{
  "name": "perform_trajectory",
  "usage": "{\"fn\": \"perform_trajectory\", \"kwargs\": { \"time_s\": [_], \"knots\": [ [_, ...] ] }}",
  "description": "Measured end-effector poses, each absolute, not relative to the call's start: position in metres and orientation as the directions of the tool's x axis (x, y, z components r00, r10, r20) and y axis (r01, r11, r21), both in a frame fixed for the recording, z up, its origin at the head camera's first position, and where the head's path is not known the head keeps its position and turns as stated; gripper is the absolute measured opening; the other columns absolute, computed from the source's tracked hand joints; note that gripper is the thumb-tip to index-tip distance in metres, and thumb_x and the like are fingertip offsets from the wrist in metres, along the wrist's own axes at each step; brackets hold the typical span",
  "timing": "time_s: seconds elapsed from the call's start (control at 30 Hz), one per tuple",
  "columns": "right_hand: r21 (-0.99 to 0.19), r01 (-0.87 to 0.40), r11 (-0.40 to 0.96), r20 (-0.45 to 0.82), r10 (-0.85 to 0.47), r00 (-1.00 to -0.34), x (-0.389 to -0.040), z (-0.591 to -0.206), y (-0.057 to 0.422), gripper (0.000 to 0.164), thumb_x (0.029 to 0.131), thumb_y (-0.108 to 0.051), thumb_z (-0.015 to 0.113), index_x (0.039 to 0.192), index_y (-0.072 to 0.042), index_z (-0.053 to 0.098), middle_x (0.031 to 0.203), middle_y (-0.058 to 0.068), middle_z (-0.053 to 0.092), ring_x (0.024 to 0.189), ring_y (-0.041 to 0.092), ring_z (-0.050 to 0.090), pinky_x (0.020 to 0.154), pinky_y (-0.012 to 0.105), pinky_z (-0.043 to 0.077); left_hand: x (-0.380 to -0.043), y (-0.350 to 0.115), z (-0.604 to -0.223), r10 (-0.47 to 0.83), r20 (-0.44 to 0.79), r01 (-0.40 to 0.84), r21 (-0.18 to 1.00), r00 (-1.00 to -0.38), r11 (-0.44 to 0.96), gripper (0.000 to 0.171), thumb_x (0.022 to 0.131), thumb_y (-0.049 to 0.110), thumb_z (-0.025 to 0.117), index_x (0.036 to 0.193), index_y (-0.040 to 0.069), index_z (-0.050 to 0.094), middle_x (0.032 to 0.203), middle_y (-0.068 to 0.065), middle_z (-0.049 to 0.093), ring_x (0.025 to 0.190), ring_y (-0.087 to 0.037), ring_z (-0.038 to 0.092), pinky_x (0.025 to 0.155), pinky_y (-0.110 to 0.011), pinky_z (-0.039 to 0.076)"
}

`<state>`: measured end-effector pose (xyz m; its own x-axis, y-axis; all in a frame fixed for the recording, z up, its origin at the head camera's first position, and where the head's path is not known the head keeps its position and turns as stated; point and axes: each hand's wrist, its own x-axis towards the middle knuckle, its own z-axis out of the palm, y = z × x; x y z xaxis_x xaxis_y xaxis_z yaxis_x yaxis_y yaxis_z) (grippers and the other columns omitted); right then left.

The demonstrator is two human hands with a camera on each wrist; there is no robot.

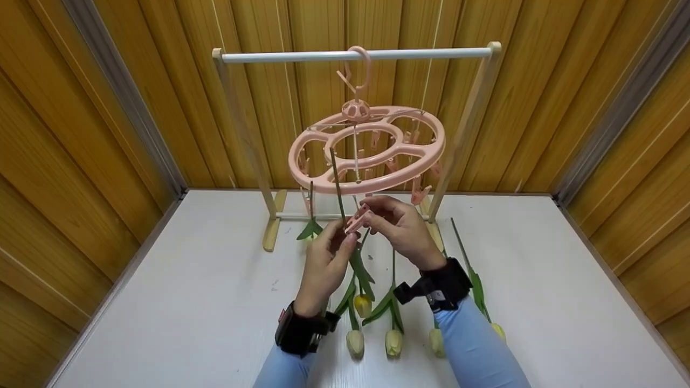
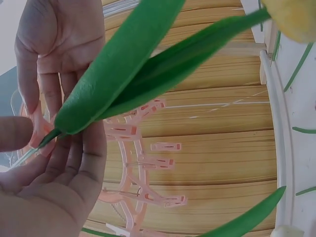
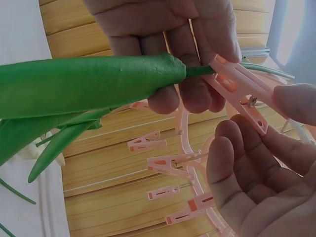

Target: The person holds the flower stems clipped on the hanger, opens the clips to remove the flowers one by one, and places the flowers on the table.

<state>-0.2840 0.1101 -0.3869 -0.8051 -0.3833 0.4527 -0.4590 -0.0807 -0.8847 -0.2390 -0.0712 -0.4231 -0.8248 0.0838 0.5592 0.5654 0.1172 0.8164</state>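
My left hand (image 1: 326,264) holds the green stem (image 3: 197,71) of a yellow tulip (image 1: 363,305), its flower hanging downward and its leaves (image 2: 118,69) below the fingers. My right hand (image 1: 407,231) pinches a pink clothespin (image 3: 242,94) by its handle ends between thumb and fingers. The clothespin's tip is at the stem, beside the left thumb; whether its jaws enclose the stem I cannot tell. Both hands are just below the front rim of a pink oval clip hanger (image 1: 366,186), which carries several more clothespins.
The hanger hooks over a white bar (image 1: 291,56) on a wooden stand (image 1: 271,231). Another tulip (image 1: 310,230) is head-down under the hanger's left side. Several pale tulips (image 1: 393,343) lie on the white table (image 1: 215,302), some near the right forearm. Wood-patterned walls surround the table.
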Motion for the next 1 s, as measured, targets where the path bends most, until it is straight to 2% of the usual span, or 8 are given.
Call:
{"fn": "perform_trajectory", "kwargs": {
  "time_s": [0.2, 0.37, 0.47, 0.7, 1.0],
  "knots": [
    [-0.887, -0.454, -0.088, 0.454, -0.348, -0.820, -0.283, -0.388, 0.110, 0.031, 0.101, 0.001, 0.062, 0.129, 0.013, 0.061, 0.114, 0.016, 0.070, 0.091, 0.011, 0.065, 0.077, 0.024, 0.053, -0.241, -0.079, -0.424, 0.155, 0.508, 0.528, 0.835, -0.848, 0.155, 0.034, 0.098, 0.004, 0.068, 0.130, 0.000, 0.064, 0.103, -0.012, 0.073, 0.092, -0.023, 0.070, 0.081, -0.030, 0.056],
    [-0.881, -0.462, -0.104, 0.468, -0.339, -0.816, -0.283, -0.389, 0.111, 0.029, 0.101, 0.002, 0.060, 0.128, 0.013, 0.061, 0.112, 0.016, 0.071, 0.090, 0.012, 0.065, 0.075, 0.024, 0.053, -0.241, -0.085, -0.424, 0.195, 0.461, 0.496, 0.844, -0.866, 0.205, 0.024, 0.094, 0.004, 0.070, 0.118, 0.004, 0.069, 0.097, -0.008, 0.071, 0.089, -0.019, 0.068, 0.080, -0.030, 0.054],
    [-0.881, -0.460, -0.112, 0.469, -0.336, -0.816, -0.282, -0.389, 0.111, 0.029, 0.101, 0.002, 0.060, 0.128, 0.013, 0.062, 0.111, 0.015, 0.071, 0.088, 0.011, 0.065, 0.075, 0.023, 0.053, -0.241, -0.087, -0.424, 0.202, 0.451, 0.489, 0.845, -0.869, 0.216, 0.023, 0.094, 0.005, 0.071, 0.117, 0.004, 0.069, 0.097, -0.009, 0.071, 0.089, -0.021, 0.068, 0.079, -0.029, 0.054],
    [-0.882, -0.452, -0.136, 0.470, -0.330, -0.818, -0.283, -0.390, 0.111, 0.029, 0.102, 0.002, 0.059, 0.128, 0.016, 0.060, 0.110, 0.015, 0.072, 0.089, 0.013, 0.066, 0.075, 0.023, 0.054, -0.241, -0.089, -0.423, 0.206, 0.439, 0.478, 0.851, -0.875, 0.216, 0.032, 0.096, 0.005, 0.069, 0.127, 0.001, 0.066, 0.102, -0.012, 0.071, 0.092, -0.023, 0.069, 0.081, -0.029, 0.055],
    [-0.885, -0.438, -0.158, 0.465, -0.330, -0.821, -0.282, -0.392, 0.111, 0.031, 0.102, 0.002, 0.059, 0.129, 0.016, 0.059, 0.110, 0.010, 0.073, 0.091, 0.013, 0.067, 0.076, 0.025, 0.054, -0.242, -0.090, -0.423, 0.226, 0.441, 0.484, 0.855, -0.868, 0.189, 0.014, 0.097, 0.000, 0.067, 0.109, -0.002, 0.071, 0.106, -0.016, 0.073, 0.095, -0.026, 0.069, 0.082, -0.028, 0.056]
  ]
}}
